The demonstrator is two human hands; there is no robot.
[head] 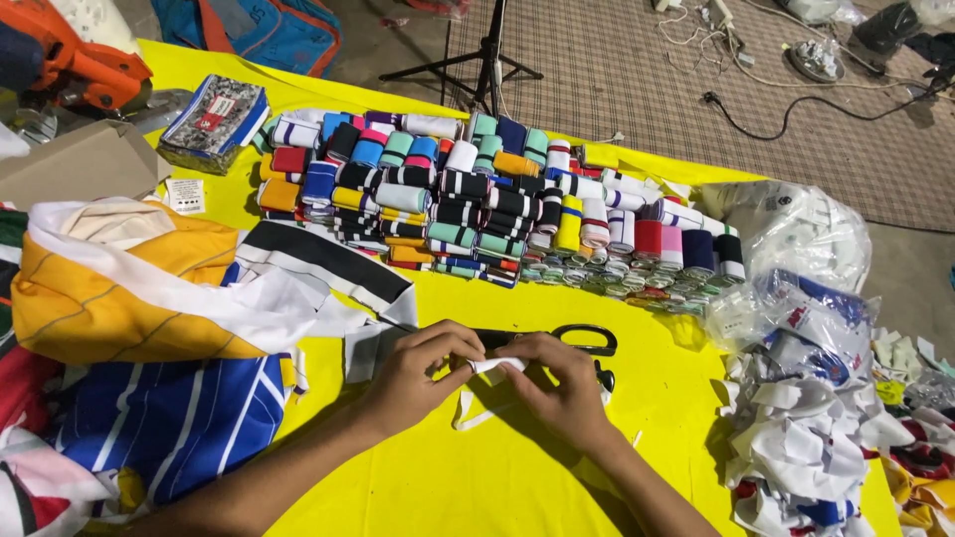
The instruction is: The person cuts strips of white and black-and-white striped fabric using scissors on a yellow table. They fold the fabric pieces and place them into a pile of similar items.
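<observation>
Presently, at lower centre, left hand (413, 370) and right hand (562, 383) fingers pinch a white fabric strip (494, 366) together above the yellow desk (477, 477); black scissors (572, 340) lie just behind.

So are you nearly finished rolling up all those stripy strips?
A good deal looks done: many rolled strips are stacked in rows on the yellow table. In hand now, the left hand and right hand pinch one white strip between them. Probably left: the heap of loose strips at the right.
</observation>
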